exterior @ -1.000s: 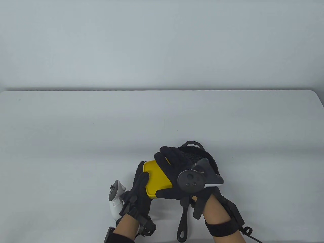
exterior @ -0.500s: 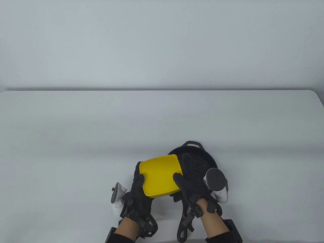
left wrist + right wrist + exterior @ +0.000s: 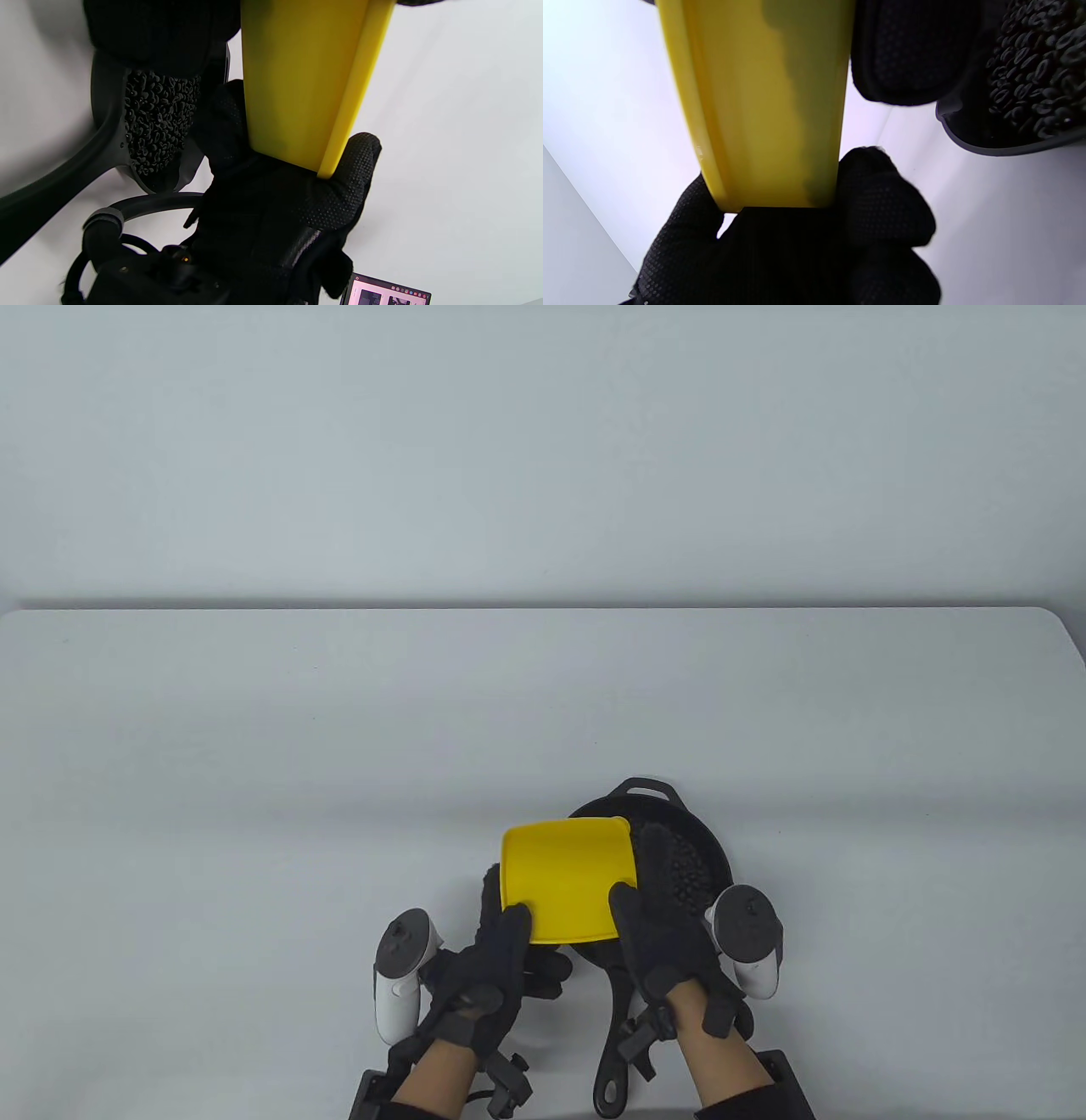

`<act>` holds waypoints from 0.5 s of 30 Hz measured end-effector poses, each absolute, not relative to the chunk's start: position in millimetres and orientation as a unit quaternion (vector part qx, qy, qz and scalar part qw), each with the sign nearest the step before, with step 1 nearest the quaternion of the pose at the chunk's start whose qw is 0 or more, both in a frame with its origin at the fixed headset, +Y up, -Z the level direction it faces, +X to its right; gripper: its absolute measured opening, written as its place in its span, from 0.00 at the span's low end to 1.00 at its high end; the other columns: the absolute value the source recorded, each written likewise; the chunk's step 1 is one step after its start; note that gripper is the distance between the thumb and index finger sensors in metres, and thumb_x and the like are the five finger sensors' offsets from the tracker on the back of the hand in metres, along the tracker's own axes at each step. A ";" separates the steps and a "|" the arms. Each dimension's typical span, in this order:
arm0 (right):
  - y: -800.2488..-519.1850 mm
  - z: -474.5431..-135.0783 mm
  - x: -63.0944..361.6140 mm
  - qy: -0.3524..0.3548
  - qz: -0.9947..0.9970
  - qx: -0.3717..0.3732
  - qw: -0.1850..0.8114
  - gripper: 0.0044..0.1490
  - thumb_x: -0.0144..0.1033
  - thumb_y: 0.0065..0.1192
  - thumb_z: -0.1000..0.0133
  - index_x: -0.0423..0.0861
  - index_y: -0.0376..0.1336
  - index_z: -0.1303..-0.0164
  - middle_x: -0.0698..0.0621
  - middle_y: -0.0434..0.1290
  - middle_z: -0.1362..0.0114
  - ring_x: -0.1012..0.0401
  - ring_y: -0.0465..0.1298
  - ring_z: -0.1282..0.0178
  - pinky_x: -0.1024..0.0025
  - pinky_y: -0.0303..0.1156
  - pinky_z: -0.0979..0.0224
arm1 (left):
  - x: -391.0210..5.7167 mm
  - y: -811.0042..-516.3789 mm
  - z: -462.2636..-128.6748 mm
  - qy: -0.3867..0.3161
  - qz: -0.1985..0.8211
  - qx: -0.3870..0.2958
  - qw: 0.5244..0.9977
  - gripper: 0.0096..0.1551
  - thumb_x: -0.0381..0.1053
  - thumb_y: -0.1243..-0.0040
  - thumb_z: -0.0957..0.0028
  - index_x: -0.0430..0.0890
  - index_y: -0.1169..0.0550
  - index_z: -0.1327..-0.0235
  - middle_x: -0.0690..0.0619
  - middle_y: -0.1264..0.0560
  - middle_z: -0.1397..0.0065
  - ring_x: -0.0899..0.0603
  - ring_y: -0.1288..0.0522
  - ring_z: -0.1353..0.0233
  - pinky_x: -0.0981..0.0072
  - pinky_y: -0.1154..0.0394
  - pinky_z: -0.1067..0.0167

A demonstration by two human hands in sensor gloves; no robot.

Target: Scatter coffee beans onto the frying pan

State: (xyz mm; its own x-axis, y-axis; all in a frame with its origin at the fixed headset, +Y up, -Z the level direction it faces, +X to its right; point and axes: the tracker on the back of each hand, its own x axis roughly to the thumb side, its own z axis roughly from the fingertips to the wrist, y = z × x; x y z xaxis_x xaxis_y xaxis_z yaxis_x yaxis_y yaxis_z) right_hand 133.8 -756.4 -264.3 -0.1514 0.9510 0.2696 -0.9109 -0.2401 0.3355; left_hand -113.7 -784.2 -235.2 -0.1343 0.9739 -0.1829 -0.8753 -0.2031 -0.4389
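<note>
A yellow square container [image 3: 567,881] is held by both hands, its flat face up, over the left edge of the black frying pan [image 3: 717,848]. My left hand [image 3: 506,918] grips its near left corner, thumb on top. My right hand [image 3: 640,891] grips its right edge, fingers over the pan. Dark coffee beans [image 3: 683,875] lie heaped in the pan. The left wrist view shows the container [image 3: 305,84], my thumb [image 3: 352,169] on its rim and the beans [image 3: 159,114]. The right wrist view shows the container [image 3: 768,97] in my hand [image 3: 840,237] and the beans [image 3: 1035,63].
The pan's long handle [image 3: 615,1052] points toward the table's near edge between my wrists. A small loop handle [image 3: 649,787] is on the pan's far side. The white table [image 3: 254,772] stretches left, right and behind.
The container has gone from tilted toward the pan to roughly level and shifted right over the pan's edge. My right hand moved from on top of it to its right edge.
</note>
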 end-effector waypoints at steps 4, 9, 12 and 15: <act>-755.4 -264.0 129.9 0.041 0.789 0.227 0.570 0.56 0.65 0.34 0.33 0.43 0.15 0.25 0.33 0.19 0.25 0.38 0.74 0.45 0.58 0.79 0.51 | -120.6 -784.4 -236.6 -0.106 0.737 -0.212 0.633 0.47 0.73 0.67 0.45 0.56 0.68 0.26 0.33 0.39 0.30 0.32 0.26 0.41 0.52 0.23 0.46; -744.7 -262.2 133.3 -0.006 0.828 0.252 0.501 0.56 0.66 0.41 0.34 0.44 0.21 0.21 0.35 0.22 0.21 0.31 0.67 0.36 0.45 0.72 0.41 | -131.8 -782.7 -238.4 -0.080 0.748 -0.186 0.632 0.47 0.72 0.66 0.44 0.55 0.67 0.25 0.33 0.42 0.28 0.32 0.27 0.39 0.53 0.24 0.45; -733.3 -259.3 138.7 -0.060 0.883 0.266 0.383 0.55 0.65 0.43 0.35 0.45 0.24 0.19 0.36 0.24 0.19 0.29 0.63 0.30 0.41 0.67 0.36 | -143.4 -782.4 -239.8 -0.047 0.741 -0.162 0.650 0.46 0.71 0.64 0.42 0.53 0.66 0.24 0.31 0.47 0.25 0.33 0.26 0.39 0.53 0.24 0.44; -725.7 -259.4 142.8 -0.071 0.927 0.263 0.259 0.55 0.63 0.45 0.35 0.46 0.25 0.18 0.36 0.24 0.19 0.29 0.52 0.23 0.36 0.57 0.29 | -158.0 -784.5 -240.8 -0.006 0.731 -0.144 0.667 0.45 0.69 0.64 0.41 0.51 0.64 0.24 0.30 0.50 0.24 0.32 0.26 0.39 0.53 0.23 0.44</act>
State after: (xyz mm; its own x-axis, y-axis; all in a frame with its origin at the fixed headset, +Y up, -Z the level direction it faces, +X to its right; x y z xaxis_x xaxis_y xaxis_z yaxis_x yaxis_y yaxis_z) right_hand 142.8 -725.7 -259.4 -0.7280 0.4425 0.5237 -0.5173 -0.8558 0.0041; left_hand -158.0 -784.5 -240.8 -0.0688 0.9768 -0.2029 -0.9732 -0.1104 -0.2018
